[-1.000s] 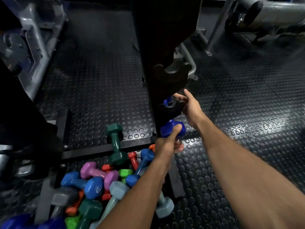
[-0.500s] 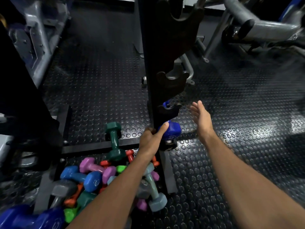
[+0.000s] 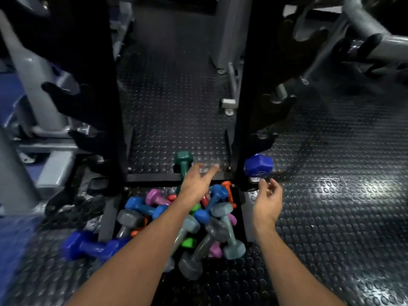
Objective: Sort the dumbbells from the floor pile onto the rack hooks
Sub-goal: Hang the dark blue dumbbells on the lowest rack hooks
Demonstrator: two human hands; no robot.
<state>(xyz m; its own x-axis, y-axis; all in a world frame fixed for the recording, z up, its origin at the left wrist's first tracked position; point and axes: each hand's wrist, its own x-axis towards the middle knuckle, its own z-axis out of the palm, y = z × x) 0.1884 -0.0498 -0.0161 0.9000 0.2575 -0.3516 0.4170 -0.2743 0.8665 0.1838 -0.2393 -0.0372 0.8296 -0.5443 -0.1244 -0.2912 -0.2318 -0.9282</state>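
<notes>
A pile of coloured dumbbells (image 3: 212, 219) lies on the floor between the two black rack posts. A dark blue dumbbell (image 3: 257, 166) rests on the lowest hook of the right post (image 3: 247, 89). My left hand (image 3: 197, 184) hovers over the back of the pile with its fingers spread and nothing in it, just in front of a green dumbbell (image 3: 183, 161). My right hand (image 3: 268, 200) hangs empty and loosely curled just below the hung blue dumbbell, apart from it. A large dark blue dumbbell (image 3: 92, 247) lies at the left of the pile.
The left rack post (image 3: 99, 85) carries black hooks (image 3: 59, 91) with nothing on them. A black crossbar (image 3: 152, 177) joins the posts at floor level. Grey gym machine frames stand at left (image 3: 28, 69) and upper right (image 3: 362, 29). Studded rubber flooring (image 3: 331, 195) spreads around.
Both hands have let go of the dark blue dumbbell, which stays on the right post's lowest hook. My left hand moved left over the pile; my view shifted to face between the posts.
</notes>
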